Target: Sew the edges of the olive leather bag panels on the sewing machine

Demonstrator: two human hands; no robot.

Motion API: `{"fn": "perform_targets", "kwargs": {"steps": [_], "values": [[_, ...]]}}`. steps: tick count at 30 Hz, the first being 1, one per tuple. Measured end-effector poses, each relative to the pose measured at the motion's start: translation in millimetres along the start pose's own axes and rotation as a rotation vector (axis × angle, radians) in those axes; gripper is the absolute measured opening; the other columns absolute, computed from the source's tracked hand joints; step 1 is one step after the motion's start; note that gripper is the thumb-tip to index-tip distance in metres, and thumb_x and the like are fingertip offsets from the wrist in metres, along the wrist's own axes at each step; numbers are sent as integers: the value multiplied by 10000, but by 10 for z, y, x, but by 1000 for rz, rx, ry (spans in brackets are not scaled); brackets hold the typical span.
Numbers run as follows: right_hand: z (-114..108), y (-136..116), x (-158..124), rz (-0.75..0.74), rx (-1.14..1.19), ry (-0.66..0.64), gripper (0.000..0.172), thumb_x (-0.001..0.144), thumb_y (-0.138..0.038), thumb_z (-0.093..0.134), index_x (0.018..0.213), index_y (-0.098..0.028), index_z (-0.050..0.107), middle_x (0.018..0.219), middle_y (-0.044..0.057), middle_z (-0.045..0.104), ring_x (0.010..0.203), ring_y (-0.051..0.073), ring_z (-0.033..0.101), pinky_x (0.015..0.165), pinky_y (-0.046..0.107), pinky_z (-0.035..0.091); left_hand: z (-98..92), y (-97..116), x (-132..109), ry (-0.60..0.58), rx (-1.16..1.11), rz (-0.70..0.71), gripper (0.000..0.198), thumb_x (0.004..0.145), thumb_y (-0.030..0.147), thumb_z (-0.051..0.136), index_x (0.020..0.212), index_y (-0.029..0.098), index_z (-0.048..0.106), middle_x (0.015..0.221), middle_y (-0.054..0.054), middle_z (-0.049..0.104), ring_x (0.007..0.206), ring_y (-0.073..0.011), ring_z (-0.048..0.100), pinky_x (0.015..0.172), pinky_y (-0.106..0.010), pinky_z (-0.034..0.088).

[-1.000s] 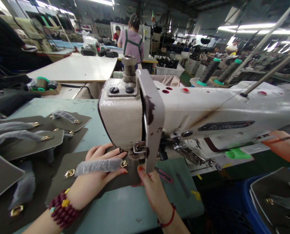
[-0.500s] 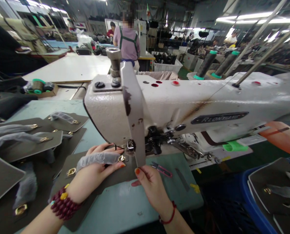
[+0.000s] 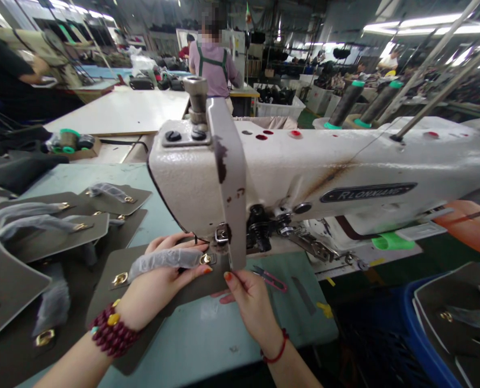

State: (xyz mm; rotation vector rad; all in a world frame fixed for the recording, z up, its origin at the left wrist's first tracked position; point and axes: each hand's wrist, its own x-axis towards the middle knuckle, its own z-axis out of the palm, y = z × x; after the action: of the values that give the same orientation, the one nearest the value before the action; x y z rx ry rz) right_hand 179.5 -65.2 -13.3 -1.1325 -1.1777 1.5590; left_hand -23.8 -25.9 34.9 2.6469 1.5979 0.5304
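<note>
My left hand lies open on the dark leather panel, and my right hand pinches its edge. The sewing machine head hides part of the panel.

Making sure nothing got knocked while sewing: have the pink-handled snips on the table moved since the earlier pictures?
No, the pink-handled snips lie just as before relative to the yellow tape beside them.

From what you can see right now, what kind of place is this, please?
It looks like a bag-making factory: an industrial sewing machine, dark panels with brass-coloured buckles, and tall thread cones.
</note>
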Motion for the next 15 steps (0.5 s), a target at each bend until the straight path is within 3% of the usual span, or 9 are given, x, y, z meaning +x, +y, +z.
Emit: {"fn": "perform_targets", "kwargs": {"steps": [8,15], "values": [[14,-1,-13,-12,7,-1,371,905,-477,521,961,-163,710,845,68,687,621,178,692,548,238,528,-7,40,4,49,50,31,394,841,534,568,1105,264,682,1088,-49,715,1118,-304,550,920,-456,398],[47,-29,-9,-57,-42,45,358,911,-455,525,879,-148,707,741,50,678,567,160,671,521,212,512,-34,61,11,56,88,46,388,843,534,564,1091,260,685,1046,-54,720,1072,-300,559,891,-445,396]]}}
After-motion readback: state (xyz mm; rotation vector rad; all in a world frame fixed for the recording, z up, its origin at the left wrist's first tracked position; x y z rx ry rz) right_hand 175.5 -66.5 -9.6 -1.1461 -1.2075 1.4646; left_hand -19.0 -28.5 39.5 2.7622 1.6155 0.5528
